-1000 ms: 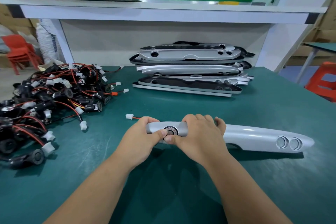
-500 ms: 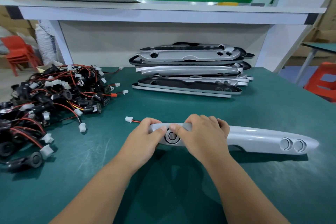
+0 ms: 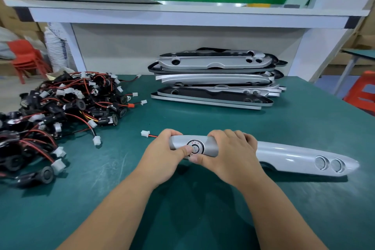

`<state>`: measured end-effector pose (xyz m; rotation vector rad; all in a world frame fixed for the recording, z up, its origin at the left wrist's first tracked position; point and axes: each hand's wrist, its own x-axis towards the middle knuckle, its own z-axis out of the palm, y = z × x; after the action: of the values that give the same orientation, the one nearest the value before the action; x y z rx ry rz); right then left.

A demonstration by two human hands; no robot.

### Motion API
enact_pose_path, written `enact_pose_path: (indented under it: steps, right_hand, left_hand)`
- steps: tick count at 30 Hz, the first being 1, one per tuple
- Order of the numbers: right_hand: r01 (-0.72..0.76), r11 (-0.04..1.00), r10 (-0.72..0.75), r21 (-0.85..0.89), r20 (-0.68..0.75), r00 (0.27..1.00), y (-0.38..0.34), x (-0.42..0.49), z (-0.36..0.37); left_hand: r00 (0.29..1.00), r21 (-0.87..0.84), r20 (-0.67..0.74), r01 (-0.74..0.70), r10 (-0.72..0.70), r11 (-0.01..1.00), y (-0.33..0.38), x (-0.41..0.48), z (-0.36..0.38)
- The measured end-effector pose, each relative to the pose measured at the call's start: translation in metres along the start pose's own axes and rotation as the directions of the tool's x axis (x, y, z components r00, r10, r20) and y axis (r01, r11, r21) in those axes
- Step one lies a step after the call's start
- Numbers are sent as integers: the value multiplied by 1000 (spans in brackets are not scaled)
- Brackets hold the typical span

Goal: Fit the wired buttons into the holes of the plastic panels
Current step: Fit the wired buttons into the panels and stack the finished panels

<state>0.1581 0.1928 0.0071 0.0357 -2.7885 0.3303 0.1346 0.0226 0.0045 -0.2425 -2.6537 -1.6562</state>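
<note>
The silver panel (image 3: 284, 154) you are working on lies lengthwise across the green counter (image 3: 203, 199), and everything else can be placed from it. Your left hand (image 3: 162, 156) is curled round the panel's left end, fingers over the far edge, with the thumb pressing on the round button (image 3: 195, 147) that sits in the hole there. Your right hand (image 3: 229, 156) grips the panel just to the right of that button, its fingers hooked over the top edge and its thumb tucked against the near edge below the button. A red wire (image 3: 152, 136) comes out behind the panel's left end, past your left hand, and ends in a white plug (image 3: 145, 133) lying on the counter. At the panel's right end, well clear of both hands, are two round holes (image 3: 321, 163) side by side; you cannot tell from here whether anything is fitted in them. To the left of the panel, a tangled pile of wired buttons (image 3: 60, 111), black with red leads and white plugs, spreads over the counter. Beyond the panel, against the back wall, stands a stack of panels (image 3: 213, 81), some face up and some turned over. A white shelf (image 3: 182, 14) runs above that stack.
</note>
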Motion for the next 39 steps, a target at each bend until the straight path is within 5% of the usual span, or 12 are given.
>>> enact_pose_path:
  steps: [16, 20, 25, 33, 39]
  right_hand:
    - [-133, 990, 125, -47, -150, 981, -17, -3, 6]
    - [-105, 993, 91, -59, -203, 975, -17, -4, 6]
    - [10, 997, -17, -80, -88, 996, -11, -4, 5]
    - [-33, 998, 28, -46, -108, 994, -16, -5, 7]
    - [-85, 996, 82, -22, -105, 991, -21, -5, 7]
  left_hand:
    - [998, 35, -27, -61, 62, 998, 2, -2, 3]
    - [995, 28, -62, -78, 80, 997, 3, -3, 0]
    - [999, 66, -8, -45, 46, 997, -3, 1, -9]
    - [997, -230, 50, 74, -65, 970, -1, 2, -13]
    - [999, -209, 33, 50, -44, 977, 6, -3, -10]
